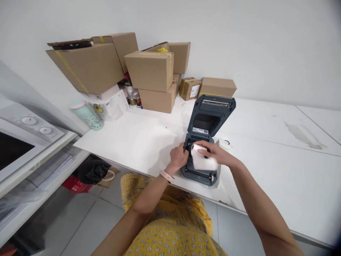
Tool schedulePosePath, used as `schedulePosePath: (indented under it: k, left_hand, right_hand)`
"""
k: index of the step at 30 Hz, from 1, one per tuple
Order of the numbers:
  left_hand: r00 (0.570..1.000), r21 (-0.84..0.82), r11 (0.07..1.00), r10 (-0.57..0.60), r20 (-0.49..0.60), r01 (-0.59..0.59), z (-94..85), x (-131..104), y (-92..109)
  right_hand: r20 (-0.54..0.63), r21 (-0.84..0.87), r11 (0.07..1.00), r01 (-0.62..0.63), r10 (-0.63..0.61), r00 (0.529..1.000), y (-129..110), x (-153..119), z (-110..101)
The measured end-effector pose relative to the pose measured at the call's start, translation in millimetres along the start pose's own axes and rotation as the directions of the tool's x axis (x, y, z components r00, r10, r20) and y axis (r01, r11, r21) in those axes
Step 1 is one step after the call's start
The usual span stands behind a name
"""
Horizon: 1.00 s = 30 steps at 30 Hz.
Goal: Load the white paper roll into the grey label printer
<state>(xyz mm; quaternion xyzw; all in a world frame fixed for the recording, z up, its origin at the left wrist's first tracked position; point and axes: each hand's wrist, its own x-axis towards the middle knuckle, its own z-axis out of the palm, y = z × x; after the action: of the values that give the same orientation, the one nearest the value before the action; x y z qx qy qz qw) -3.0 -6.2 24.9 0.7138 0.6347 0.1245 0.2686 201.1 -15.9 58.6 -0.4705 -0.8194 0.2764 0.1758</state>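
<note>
The white paper roll (201, 163) is in the middle of the picture, a bit to the right and below the center, up over the open bottom part of the dark printer (189, 170). The right hand (214, 151) has it. Its fingers are bent and closed on the roll, reaching over the top and around the right side, so the roll lies to the left of that palm and under the fingers. The long way of the roll seems to go from left to right, across the printer, and tips down a little to the right. Its left end points toward the left hand (179, 156), which is just beside it but looks apart from it. The left hand's fingers are curled in at the printer's left side; the picture does not show if they are pinching it or only resting there. The right hand is the nearer one, since it touches the roll. The roll is white and smooth, with a dark hole in the left end. A wide piece of paper seems to hang down toward the front, and its bottom edge is blurry. The printer's lid (213, 110) stands open behind it, leaning back toward the top of the picture.
</note>
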Motion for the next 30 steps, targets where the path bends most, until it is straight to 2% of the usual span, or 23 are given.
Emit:
schedulePosePath:
  k: [1, 3, 6, 9, 18, 30]
  left_hand:
    - [1.0, -0.003, 1.0, 0.008, -0.002, -0.008, 0.5, 0, -1]
    - [1.0, -0.01, 1.0, 0.025, -0.011, -0.025, 1.6, 1, -2]
    - [1.0, -0.022, 0.999, 0.023, -0.016, -0.024, 3.0, 2, -3]
    - [1.0, -0.036, 0.999, 0.021, -0.006, -0.021, 3.7, 3, -5]
    - [0.997, -0.23, 0.972, 0.059, 0.058, -0.044, 5.3, 5, -11]
    - [0.997, -0.242, 0.97, 0.049, 0.056, -0.034, 5.7, 4, -8]
  right_hand:
    - [0.004, -0.125, 0.992, 0.011, -0.011, 1.0, 3, 9, 6]
    - [0.01, -0.254, 0.967, 0.011, -0.009, 1.0, 9, 18, 19]
    - [-0.003, -0.352, 0.936, -0.02, 0.02, 1.0, 17, 21, 34]
    - [-0.006, -0.409, 0.912, -0.028, 0.027, 1.0, 23, 19, 39]
    - [-0.011, -0.392, 0.918, 0.059, -0.069, 0.998, 22, 14, 32]
    - [-0.042, -0.298, 0.946, 0.127, -0.146, 0.988, 13, -20, 36]
